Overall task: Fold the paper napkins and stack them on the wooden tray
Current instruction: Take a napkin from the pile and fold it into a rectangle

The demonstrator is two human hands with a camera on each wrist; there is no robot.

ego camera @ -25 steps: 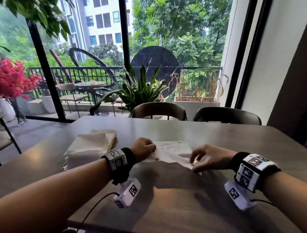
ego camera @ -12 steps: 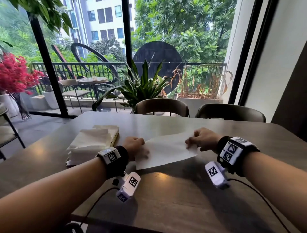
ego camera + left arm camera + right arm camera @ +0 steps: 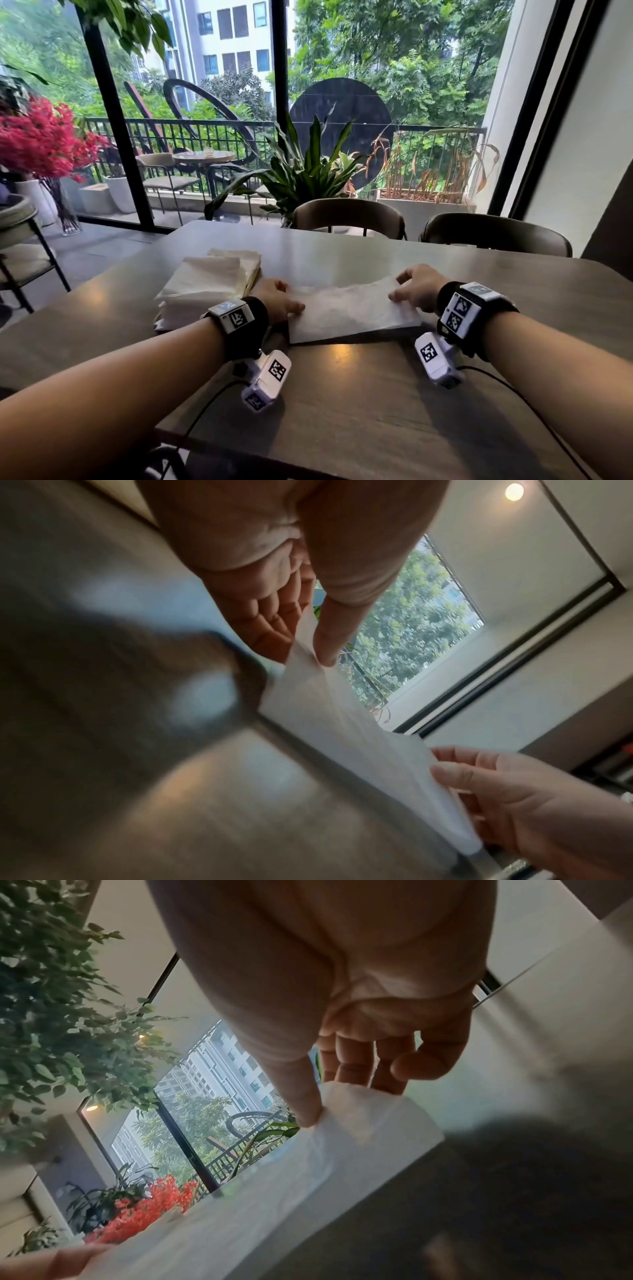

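A white paper napkin (image 3: pixel 349 315) lies spread on the grey table (image 3: pixel 342 394) in front of me. My left hand (image 3: pixel 291 306) pinches its left far corner between thumb and fingers (image 3: pixel 322 653). My right hand (image 3: pixel 399 289) pinches its right far corner (image 3: pixel 318 1110). The near edge rests on the table and the far edge is raised, sagging between the hands. To the left, a stack of white napkins (image 3: pixel 205 284) covers the wooden tray (image 3: pixel 252 278), of which only a thin edge shows.
Two brown chairs (image 3: pixel 346 216) (image 3: pixel 496 233) stand at the table's far side, before a glass wall with a green plant (image 3: pixel 308 171). Red flowers (image 3: pixel 41 140) and another chair (image 3: pixel 17 240) are to the left. Cables run from both wrist cameras toward the near edge.
The napkin was crumpled between my hands a second ago. It has since been pulled out flat and wide, with my hands moving apart to its two far corners.
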